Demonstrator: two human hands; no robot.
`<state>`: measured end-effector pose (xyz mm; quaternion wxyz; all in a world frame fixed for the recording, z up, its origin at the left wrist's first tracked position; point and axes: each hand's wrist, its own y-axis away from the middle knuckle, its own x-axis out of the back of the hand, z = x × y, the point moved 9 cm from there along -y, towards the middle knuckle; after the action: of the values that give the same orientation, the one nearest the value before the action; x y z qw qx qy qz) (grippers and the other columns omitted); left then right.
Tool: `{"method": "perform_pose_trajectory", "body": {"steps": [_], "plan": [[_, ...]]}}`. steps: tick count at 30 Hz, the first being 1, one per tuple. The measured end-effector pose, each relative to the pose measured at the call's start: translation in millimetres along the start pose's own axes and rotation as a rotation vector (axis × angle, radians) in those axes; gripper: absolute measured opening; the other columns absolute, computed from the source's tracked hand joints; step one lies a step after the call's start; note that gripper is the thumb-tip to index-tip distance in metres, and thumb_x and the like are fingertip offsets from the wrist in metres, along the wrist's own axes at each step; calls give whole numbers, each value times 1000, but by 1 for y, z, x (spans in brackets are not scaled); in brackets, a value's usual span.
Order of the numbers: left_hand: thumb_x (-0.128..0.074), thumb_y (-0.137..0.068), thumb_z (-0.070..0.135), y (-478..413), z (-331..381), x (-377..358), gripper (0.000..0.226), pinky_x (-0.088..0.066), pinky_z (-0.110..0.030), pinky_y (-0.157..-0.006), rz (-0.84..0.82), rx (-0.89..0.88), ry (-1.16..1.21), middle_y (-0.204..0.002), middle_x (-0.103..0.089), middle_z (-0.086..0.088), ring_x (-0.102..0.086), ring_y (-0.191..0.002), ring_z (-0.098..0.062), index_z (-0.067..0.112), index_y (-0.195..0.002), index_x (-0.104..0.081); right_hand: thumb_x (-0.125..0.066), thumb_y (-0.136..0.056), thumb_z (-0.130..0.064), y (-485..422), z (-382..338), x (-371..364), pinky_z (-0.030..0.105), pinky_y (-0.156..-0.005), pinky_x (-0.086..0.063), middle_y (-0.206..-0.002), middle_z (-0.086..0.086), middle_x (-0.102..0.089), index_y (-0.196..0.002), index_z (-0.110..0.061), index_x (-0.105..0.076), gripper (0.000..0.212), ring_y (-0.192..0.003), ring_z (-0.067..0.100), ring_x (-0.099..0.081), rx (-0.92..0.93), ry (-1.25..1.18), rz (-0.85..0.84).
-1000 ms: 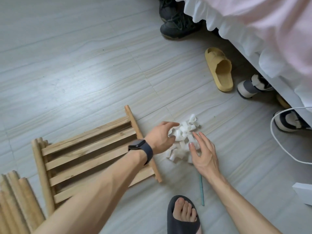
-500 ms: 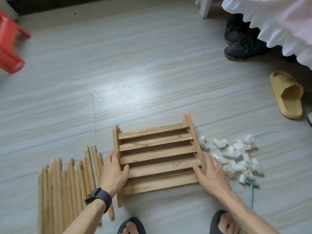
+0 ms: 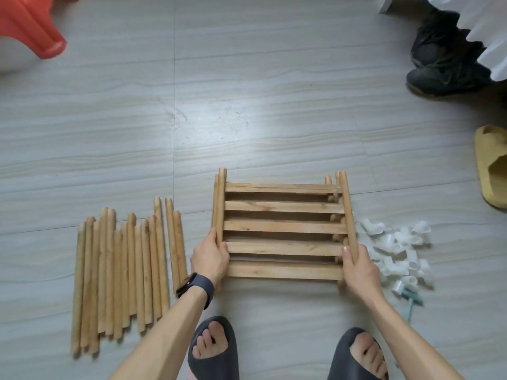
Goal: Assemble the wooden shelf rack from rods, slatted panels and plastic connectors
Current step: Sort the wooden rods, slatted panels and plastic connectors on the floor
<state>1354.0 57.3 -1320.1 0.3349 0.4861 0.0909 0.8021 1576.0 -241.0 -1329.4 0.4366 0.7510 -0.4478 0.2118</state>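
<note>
On the pale grey floor point(image 3: 274, 105) ahead of me, a wide bare stretch runs from the panels' far edge up to a red stool point(image 3: 30, 26) at far left and dark shoes point(image 3: 441, 64) at far right. The stack of slatted panels point(image 3: 282, 226) lies flat in the middle. Its side rails point away from me, and extra rail ends poke out at the far right corner. Left of it, across a narrow strip of floor, a row of rods point(image 3: 123, 264) lies side by side with uneven ends. My left hand point(image 3: 210, 259) is curled round the left rail towards its near end, and my right hand point(image 3: 359, 270) is wrapped round the right rail likewise. White plastic connectors point(image 3: 397, 253) sit heaped just beside the right rail, with a yellow slipper point(image 3: 491, 171) beyond them at the frame edge. A small teal tool point(image 3: 411, 300) lies at the heap's near edge.
</note>
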Motion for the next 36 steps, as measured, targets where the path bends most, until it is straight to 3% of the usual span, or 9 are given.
{"method": "perform_pose_trajectory", "body": {"steps": [6, 12, 19, 22, 24, 25, 28, 34, 36], "plan": [[-48, -97, 22, -9, 0, 0, 27, -49, -37, -75, -4, 21, -187, -107, -68, -12, -63, -94, -36, 15, -122, -55, -54, -102, -31, -3, 3, 14, 33, -79, -38, -77, -15, -57, -100, -24, -59, 10, -88, 22, -55, -60, -32, 8], [-57, -94, 18, -4, -7, -5, 43, -50, -38, -98, -79, 111, 141, -129, -64, -3, -61, -113, -26, 19, -137, -51, -53, -101, -34, -2, 9, 18, 39, -87, -46, -92, -1, -65, -103, -24, -61, 12, -95, 26, -58, -111, -109, 27], [-57, -92, 7, -8, -7, -3, 54, -53, -42, -96, -125, 193, 311, -131, -61, -4, -61, -110, -24, 24, -142, -46, -59, -97, -35, -7, -2, 34, 40, -85, -52, -94, -1, -69, -119, -19, -68, 29, -92, 23, -62, -102, -122, 10], [-57, -92, 10, -15, -3, 0, 54, -55, -44, -95, -171, 163, 300, -127, -63, -4, -63, -107, -24, 24, -144, -46, -59, -97, -35, -6, -8, 41, 31, -66, -53, -86, -5, -68, -122, -20, -67, 30, -79, 19, -63, -80, -115, 12], [-58, -94, 11, -18, -2, 6, 55, -56, -39, -88, -187, 158, 321, -129, -62, -5, -63, -104, -22, 24, -145, -45, -58, -98, -34, -4, -16, 43, 21, -47, -43, -82, -5, -68, -124, -22, -66, 29, -67, 15, -62, -56, -97, 2], [-57, -94, 8, -19, -2, 7, 56, -56, -35, -83, -201, 165, 345, -131, -60, -5, -63, -102, -20, 24, -147, -44, -58, -98, -35, -3, -20, 43, 21, -46, -42, -81, -5, -69, -124, -22, -66, 30, -66, 14, -62, -45, -93, -2], [-49, -93, -7, -22, -2, 12, 65, -56, -37, -87, -230, 189, 416, -131, -59, -7, -64, -101, -21, 25, -149, -43, -62, -95, -36, -4, -27, 48, 33, -62, -51, -82, -4, -71, -122, -24, -69, 30, -73, 15, -64, -38, -119, 7], [-43, -93, -14, -40, 16, 55, 64, -52, -35, -77, -166, 147, 520, -118, -61, -4, -61, -97, -17, 26, -142, -49, -70, -90, -38, -16, -64, 44, 32, -76, -51, -94, -7, -74, -113, -22, -74, 29, -92, 17, -66, 28, -179, -63], [-43, -92, -14, -55, 25, 75, 64, -54, -41, -84, -126, 114, 524, -123, -61, -7, -61, -104, -24, 27, -142, -50, -70, -90, -40, -28, -85, 41, 31, -80, -47, -100, -6, -73, -114, -24, -73, 29, -99, 18, -65, 61, -181, -71]]}}
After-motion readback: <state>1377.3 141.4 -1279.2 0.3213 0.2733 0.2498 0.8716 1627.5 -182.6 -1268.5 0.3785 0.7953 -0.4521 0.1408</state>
